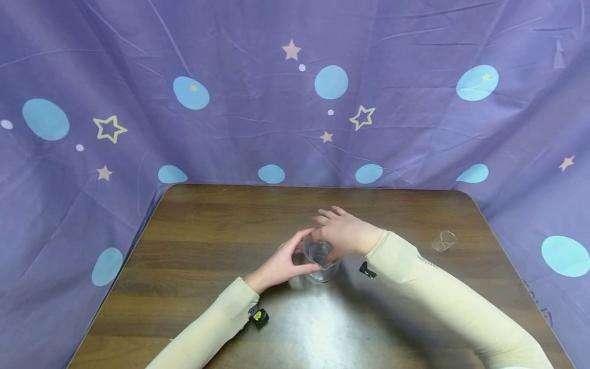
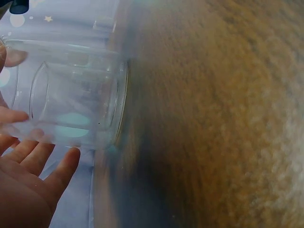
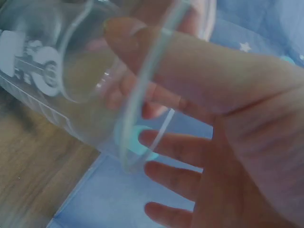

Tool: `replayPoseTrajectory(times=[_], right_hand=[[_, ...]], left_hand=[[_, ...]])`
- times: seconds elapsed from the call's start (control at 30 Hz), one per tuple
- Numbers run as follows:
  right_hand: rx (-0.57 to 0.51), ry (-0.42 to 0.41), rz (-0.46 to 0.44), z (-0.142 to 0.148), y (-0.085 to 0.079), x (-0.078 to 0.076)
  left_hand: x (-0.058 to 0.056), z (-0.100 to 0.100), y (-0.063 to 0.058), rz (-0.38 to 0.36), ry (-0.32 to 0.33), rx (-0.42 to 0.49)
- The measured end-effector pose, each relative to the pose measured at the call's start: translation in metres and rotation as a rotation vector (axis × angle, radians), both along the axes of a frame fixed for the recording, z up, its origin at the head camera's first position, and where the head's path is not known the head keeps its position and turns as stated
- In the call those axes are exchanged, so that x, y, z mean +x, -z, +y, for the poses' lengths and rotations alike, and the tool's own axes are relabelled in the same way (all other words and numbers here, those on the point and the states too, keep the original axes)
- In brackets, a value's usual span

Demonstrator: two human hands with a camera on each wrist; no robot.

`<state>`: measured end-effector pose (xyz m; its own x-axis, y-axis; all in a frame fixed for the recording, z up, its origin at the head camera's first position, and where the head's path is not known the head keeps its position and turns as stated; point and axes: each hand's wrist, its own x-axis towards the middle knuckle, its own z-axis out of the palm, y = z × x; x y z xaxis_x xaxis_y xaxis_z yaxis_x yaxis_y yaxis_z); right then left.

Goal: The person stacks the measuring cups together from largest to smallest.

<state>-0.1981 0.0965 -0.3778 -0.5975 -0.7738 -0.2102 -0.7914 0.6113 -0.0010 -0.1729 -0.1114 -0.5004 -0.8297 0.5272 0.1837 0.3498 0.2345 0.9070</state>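
A large clear glass beaker [image 1: 322, 277] stands on the table, with white print and measuring lines on its wall in the right wrist view. Inside it sits a smaller glass beaker [image 2: 76, 95], low near the base. My left hand [image 1: 281, 262] holds the large beaker from the left, thumb on the near side and fingers on the far side. From above, my right hand [image 1: 346, 233] reaches over the rim. Its thumb [image 3: 156, 52] dips into the mouth, with the tip near the inner beaker's lip, while several other fingers spread out loosely.
Another small glass beaker [image 1: 444, 241] stands on the right part of the brown wooden table [image 1: 207, 220]. A purple curtain [image 1: 239, 113] with stars and blue spots hangs behind the table and along both sides.
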Motion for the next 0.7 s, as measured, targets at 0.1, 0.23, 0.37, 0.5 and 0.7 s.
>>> replayPoseTrajectory(times=[0.1,0.23,0.37,0.5,0.7], right_hand=[[-0.045,-0.003,-0.053,0.005,-0.007,-0.001],[-0.096,-0.031,-0.061,0.01,-0.015,-0.001],[-0.129,-0.051,-0.061,0.016,-0.022,-0.001],[-0.148,-0.032,-0.082,0.021,-0.029,0.002],[-0.135,0.002,-0.055,0.03,-0.036,0.009]], left_hand=[[0.0,0.0,0.001,-0.006,-0.001,0.008],[-0.001,0.0,0.001,-0.006,0.004,0.0],[-0.001,-0.001,0.0,0.006,0.009,-0.01],[-0.001,-0.001,0.0,0.017,0.012,-0.021],[-0.001,-0.001,0.0,0.029,0.019,-0.016]])
